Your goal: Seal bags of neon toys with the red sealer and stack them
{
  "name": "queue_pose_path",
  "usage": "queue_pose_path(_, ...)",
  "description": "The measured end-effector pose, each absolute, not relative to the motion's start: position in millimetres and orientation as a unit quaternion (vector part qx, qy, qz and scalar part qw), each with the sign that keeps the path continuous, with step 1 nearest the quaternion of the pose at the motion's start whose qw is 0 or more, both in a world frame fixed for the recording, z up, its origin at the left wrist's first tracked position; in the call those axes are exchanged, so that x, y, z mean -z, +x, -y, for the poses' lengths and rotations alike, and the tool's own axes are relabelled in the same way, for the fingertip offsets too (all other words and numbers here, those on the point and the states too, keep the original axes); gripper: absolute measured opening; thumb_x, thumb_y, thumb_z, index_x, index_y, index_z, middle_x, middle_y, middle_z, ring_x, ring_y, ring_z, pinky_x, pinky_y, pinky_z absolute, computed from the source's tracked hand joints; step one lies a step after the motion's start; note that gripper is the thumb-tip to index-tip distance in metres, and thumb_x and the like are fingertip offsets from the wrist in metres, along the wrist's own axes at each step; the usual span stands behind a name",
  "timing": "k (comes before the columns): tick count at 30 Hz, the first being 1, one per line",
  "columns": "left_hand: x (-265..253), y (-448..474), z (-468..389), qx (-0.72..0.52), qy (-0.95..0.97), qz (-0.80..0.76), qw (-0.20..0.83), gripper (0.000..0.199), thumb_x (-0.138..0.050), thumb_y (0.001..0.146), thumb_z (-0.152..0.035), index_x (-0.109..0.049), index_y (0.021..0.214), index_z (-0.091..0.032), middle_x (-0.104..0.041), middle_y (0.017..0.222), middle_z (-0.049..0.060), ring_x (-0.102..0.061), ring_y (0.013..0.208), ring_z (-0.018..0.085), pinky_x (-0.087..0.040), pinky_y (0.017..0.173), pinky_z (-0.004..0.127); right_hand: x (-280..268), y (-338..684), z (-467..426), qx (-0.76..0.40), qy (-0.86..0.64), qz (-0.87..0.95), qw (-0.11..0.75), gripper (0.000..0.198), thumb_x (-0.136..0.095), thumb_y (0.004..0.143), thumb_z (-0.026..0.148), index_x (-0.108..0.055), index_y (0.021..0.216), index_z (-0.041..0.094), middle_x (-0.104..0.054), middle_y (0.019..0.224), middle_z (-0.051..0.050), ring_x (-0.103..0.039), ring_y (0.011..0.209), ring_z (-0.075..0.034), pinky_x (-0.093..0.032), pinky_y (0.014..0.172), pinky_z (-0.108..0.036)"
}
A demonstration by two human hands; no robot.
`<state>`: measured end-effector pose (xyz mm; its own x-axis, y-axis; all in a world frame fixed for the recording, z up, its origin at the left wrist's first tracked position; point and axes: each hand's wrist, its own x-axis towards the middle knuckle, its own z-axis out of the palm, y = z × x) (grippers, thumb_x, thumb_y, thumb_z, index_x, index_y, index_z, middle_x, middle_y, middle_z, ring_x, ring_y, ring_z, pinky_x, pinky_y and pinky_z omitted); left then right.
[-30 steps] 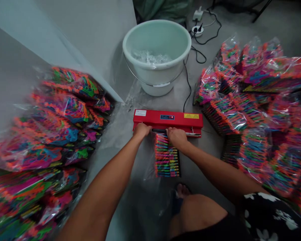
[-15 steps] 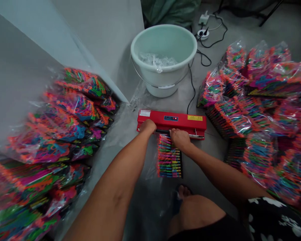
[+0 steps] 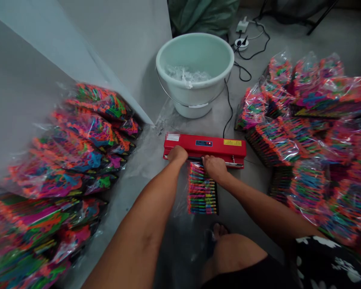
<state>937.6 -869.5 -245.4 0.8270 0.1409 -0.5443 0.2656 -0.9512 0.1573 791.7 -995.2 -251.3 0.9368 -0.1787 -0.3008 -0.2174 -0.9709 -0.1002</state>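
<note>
A red bag sealer (image 3: 204,143) lies on the floor in front of me, its small panel lit with red lights. My left hand (image 3: 178,154) is closed on the left part of its dark front bar. Gripping the same bar a little further right is my right hand (image 3: 214,166). A clear plastic bag of colourful small stick-like items (image 3: 202,192) lies flat below the bar, between my forearms. Its upper end reaches the bar; my right hand covers its top right corner. The fingertips of both hands are hidden.
Behind the sealer stands a pale green bucket (image 3: 195,94) with crumpled clear plastic inside. Stacks of filled bags (image 3: 87,128) line the wall at left, with more filled bags (image 3: 307,176) at right. A black cord (image 3: 229,108) runs back toward a white socket (image 3: 241,43).
Both hands stay on the sealer's bar and the bag lies in the same place. The view has shifted very slightly.
</note>
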Motion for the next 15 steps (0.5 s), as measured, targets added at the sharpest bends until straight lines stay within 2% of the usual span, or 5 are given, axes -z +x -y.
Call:
queue_pose_path(3,248.0,936.0,870.6,0.288,0.948,-0.104,0.082,0.031,-0.077,0.083,-0.022,-0.078,0.111,-0.010,-0.072,0.125,0.028,-0.069,0.123,0.038,-0.059,0.095,0.043,250.5,792.1,995.2,-0.152,-0.981,-0.099,0.068,0.047,-0.026,0.113,0.038,-0.066,0.111,0.013,-0.076,0.101,-0.018,-0.077,0.092,-0.030,-0.055,0.076,-0.035)
queue_pose_path(11,241.7,934.7,875.4,0.298,0.944,-0.114,0.081,0.029,-0.074,0.084,-0.020,-0.078,0.111,-0.011,-0.074,0.125,0.024,-0.070,0.121,0.036,-0.059,0.092,0.040,251.0,792.5,995.7,-0.155,-0.980,-0.100,0.074,0.047,-0.026,0.113,0.038,-0.066,0.112,0.012,-0.076,0.102,-0.019,-0.077,0.093,-0.029,-0.055,0.077,-0.034)
queue_pose_path(15,228.8,929.5,889.0,0.322,0.935,-0.079,0.124,0.025,-0.074,0.087,-0.027,-0.077,0.107,-0.012,-0.077,0.115,0.022,-0.074,0.109,0.037,-0.060,0.083,0.042,251.3,793.1,995.6,-0.156,-0.980,-0.097,0.080,0.049,-0.024,0.113,0.038,-0.066,0.113,0.012,-0.075,0.103,-0.019,-0.077,0.094,-0.029,-0.055,0.078,-0.034)
